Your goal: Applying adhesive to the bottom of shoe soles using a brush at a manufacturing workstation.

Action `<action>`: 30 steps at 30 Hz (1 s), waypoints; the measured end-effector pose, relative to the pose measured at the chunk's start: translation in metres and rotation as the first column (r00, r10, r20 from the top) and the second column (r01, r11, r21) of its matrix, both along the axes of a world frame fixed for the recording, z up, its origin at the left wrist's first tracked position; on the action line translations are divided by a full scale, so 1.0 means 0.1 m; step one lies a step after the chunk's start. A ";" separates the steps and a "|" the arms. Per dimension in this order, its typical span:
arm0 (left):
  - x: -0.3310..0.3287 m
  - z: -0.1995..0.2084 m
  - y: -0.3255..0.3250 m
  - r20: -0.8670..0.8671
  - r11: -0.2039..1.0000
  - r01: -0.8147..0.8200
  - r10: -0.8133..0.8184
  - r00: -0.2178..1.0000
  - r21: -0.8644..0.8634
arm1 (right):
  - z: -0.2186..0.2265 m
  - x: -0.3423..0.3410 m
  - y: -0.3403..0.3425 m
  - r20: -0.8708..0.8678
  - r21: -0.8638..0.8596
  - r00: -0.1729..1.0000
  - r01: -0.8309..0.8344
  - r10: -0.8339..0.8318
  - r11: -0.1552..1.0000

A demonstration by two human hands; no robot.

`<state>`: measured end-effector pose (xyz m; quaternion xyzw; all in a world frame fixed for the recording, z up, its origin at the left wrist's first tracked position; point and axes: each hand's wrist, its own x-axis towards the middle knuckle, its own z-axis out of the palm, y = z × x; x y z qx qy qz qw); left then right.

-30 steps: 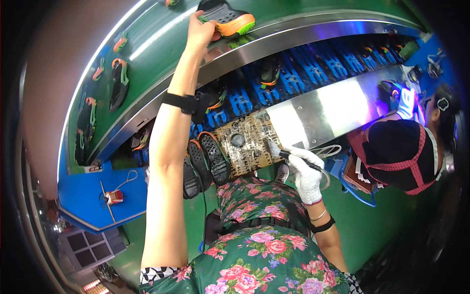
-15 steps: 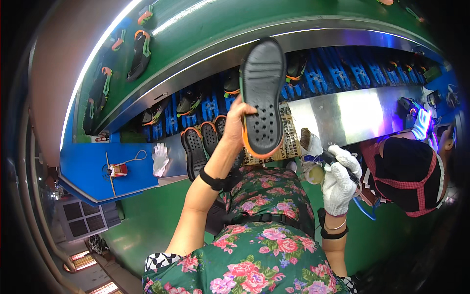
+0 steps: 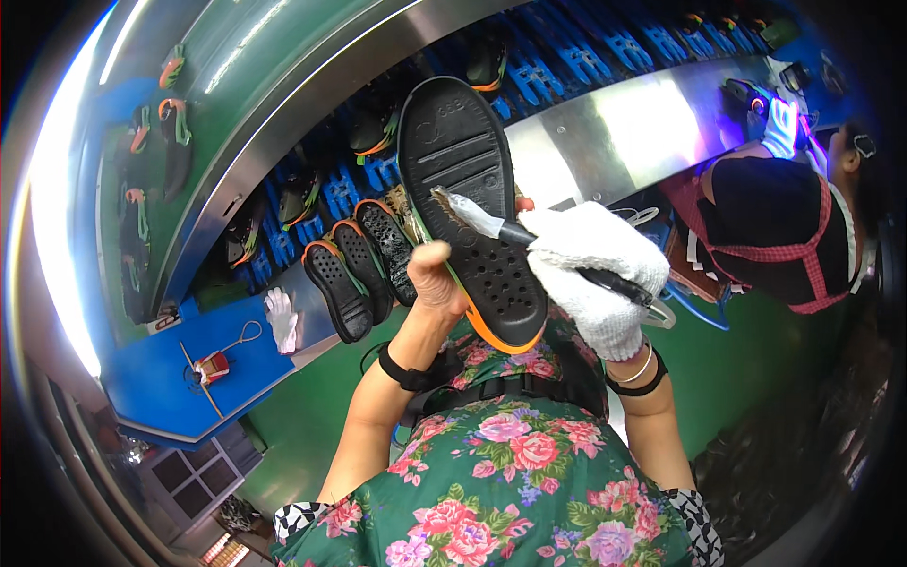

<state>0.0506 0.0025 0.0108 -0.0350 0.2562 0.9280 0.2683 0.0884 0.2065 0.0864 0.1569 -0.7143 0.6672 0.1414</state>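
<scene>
My bare left hand (image 3: pixel 436 282) grips a black shoe sole (image 3: pixel 493 274) with an orange and green rim by its left edge, thumb on the near side. The sole is tilted up with its ribbed, perforated face toward me. My right hand (image 3: pixel 600 269), in a white knit glove, is closed around a brush (image 3: pixel 482 217) with a black handle. Its bristle end lies over the middle of the sole and appears to touch it. Beside my left hand, three more soles (image 3: pixel 342 295) rest in a row on the metal ledge.
A white glove (image 3: pixel 282 321) lies by the blue panel (image 3: pixel 156 373), which bears a red item with a wire loop (image 3: pixel 213 367). Beyond the ledge (image 3: pixel 586 142), blue racks (image 3: pixel 624 52) carry shoes. A co-worker (image 3: pixel 765 208) in a red checked apron is close at right.
The sole has come nearer to me and tilted. My right hand has moved left and up from beside the container, bringing the brush over the sole. The view has turned.
</scene>
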 end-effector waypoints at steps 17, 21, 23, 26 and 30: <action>0.18 0.07 0.23 -0.047 0.950 -0.112 0.102 0.994 -0.293 | -0.10 -0.11 -0.16 -0.182 0.207 0.983 0.016 0.022 0.978; 0.20 -0.05 0.34 0.076 0.933 0.063 -0.039 0.996 -0.356 | -0.06 -0.07 -0.19 -0.181 0.233 0.982 0.087 -0.045 0.969; 0.19 -0.23 0.24 0.043 0.978 0.075 -0.068 0.997 -0.194 | -0.02 -0.06 -0.23 -0.180 0.231 0.982 0.090 -0.049 0.969; 0.19 -0.04 0.30 0.094 0.988 -0.025 0.040 0.995 -0.152 | -0.01 -0.09 -0.22 -0.185 0.222 0.978 0.137 -0.096 0.965; 0.21 -0.19 0.25 0.000 0.996 -0.014 0.014 1.000 -0.089 | 0.01 -0.10 -0.28 -0.202 0.246 0.974 0.152 -0.103 0.957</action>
